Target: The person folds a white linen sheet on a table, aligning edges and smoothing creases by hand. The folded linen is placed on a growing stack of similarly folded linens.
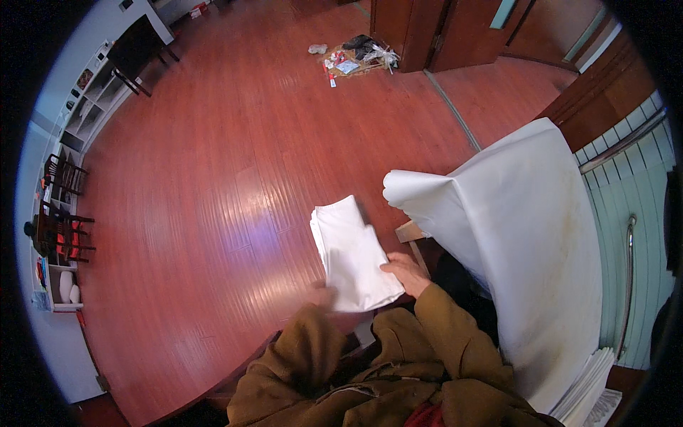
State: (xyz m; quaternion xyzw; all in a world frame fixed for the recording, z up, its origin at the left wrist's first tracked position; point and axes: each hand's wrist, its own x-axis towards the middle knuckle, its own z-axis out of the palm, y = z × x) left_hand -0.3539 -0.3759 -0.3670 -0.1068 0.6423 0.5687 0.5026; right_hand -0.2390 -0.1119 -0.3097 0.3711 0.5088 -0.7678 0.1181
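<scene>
A folded white sheet [348, 249], several layers thick at its left edge, is in front of my body. Whether it is cloth or another soft material, I cannot tell. My right hand [408, 275] grips its lower right edge, thumb on top and the other fingers hidden underneath. At the sheet's lower left edge is my left hand [319, 294], smeared by motion, so its finger pose is unclear. Close by on the right, a large white sheet [523, 206] with faint yellowish stains hangs over a support that is mostly hidden.
Folded white sheets [587, 391] are stacked at the lower right. A wooden piece [410, 231] juts out beside the draped sheet. Ahead, assorted litter [356, 60] lies on the reddish wood floor [199, 164] near brown doors [469, 35]. Dark chairs [64, 231] and white shelves [92, 114] line the left wall.
</scene>
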